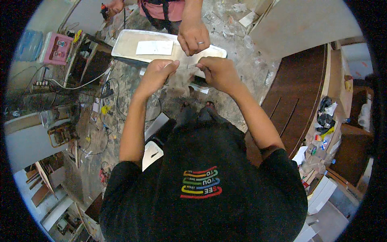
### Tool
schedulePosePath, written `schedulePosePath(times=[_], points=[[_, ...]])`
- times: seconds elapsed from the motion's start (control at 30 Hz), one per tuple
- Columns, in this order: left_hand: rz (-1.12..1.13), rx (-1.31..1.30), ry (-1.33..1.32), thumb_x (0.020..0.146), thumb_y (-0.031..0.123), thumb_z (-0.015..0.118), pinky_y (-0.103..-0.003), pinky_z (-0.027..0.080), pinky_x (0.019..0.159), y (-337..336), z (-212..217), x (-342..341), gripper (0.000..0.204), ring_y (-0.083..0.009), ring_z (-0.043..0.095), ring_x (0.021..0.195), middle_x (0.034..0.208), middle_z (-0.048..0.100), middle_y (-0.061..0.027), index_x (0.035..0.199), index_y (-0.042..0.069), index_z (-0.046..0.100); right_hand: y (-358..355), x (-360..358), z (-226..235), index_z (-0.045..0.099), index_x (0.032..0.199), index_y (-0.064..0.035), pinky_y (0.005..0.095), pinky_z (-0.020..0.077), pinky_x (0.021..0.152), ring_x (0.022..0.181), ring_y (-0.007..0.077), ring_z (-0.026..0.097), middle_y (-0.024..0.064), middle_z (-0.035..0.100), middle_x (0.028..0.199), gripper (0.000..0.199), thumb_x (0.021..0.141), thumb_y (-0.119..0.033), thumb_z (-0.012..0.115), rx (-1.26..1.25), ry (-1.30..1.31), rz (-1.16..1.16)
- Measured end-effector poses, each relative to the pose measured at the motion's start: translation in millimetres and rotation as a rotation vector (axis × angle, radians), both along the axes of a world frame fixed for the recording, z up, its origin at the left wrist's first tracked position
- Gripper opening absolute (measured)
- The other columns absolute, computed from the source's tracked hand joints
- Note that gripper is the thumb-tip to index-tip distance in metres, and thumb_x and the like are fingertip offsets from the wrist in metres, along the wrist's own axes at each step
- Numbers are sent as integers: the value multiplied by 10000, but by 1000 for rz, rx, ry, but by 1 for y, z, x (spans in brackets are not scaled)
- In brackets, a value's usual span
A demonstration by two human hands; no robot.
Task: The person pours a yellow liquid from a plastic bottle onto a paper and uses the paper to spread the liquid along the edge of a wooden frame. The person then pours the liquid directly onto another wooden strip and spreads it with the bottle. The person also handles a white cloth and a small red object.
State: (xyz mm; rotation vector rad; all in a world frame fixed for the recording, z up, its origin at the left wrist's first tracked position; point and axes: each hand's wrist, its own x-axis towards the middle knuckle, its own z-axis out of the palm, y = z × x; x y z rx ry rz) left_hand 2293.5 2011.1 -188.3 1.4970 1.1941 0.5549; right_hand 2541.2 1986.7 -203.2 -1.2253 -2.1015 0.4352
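Both hands pinched shut – left hand, right hand – stretching a thin strip taut; a co-worker's hand at 12 o'clock grips its middle. Next needs steady tension, I'd guess.

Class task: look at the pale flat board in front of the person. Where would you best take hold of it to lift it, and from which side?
Grip the pale board by its long near edge, coming from the person's side. It lies flat and wide, that edge overhangs its support, and the white sheet sits mid-board, clear of it.
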Motion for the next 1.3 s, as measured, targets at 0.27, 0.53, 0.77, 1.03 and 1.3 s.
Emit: schedulePosePath(times=[0.27, 0.53, 0.77, 1.03, 1.3], points=[[21, 37, 17, 1008, 384, 573, -292, 296, 531, 2, 0, -2, 478, -76, 355, 576, 599, 418, 60, 643, 84, 497, 0, -3, 3, 696, 897, -129, 440, 507, 599, 696, 355, 653, 116, 670, 774, 67, 912, -191, 676, -23, -85, -25], [25, -4, 25, 1008, 394, 569, -290, 302, 526, -5, 0, -7, 485, -84, 369, 562, 585, 425, 44, 650, 70, 521, -2, -7, 3, 705, 886, -118, 445, 504, 609, 702, 364, 648, 122, 668, 771, 129, 926, -234, 667, -38, -87, -11], [33, -3, -9, 1008, 393, 574, -293, 303, 525, -8, -4, -9, 486, -87, 363, 566, 584, 416, 48, 654, 64, 518, -2, -8, 5, 701, 886, -97, 445, 502, 619, 707, 369, 643, 135, 666, 778, 138, 926, -225, 664, -36, -42, 11], [34, 22, 30, 1001, 389, 582, -295, 321, 521, -10, 1, -12, 479, -89, 402, 554, 578, 439, 39, 645, 71, 538, -2, -7, 9, 700, 895, -81, 442, 500, 625, 706, 378, 634, 162, 656, 783, 158, 932, -229, 658, -38, 8, 60], [20, 6, 35, 1005, 394, 578, -310, 367, 508, -9, 10, -8, 491, -108, 450, 524, 570, 506, 13, 670, 35, 565, 0, -3, 10, 686, 893, -59, 434, 496, 634, 705, 384, 624, 176, 647, 781, 167, 944, -209, 636, -77, -51, 56]])
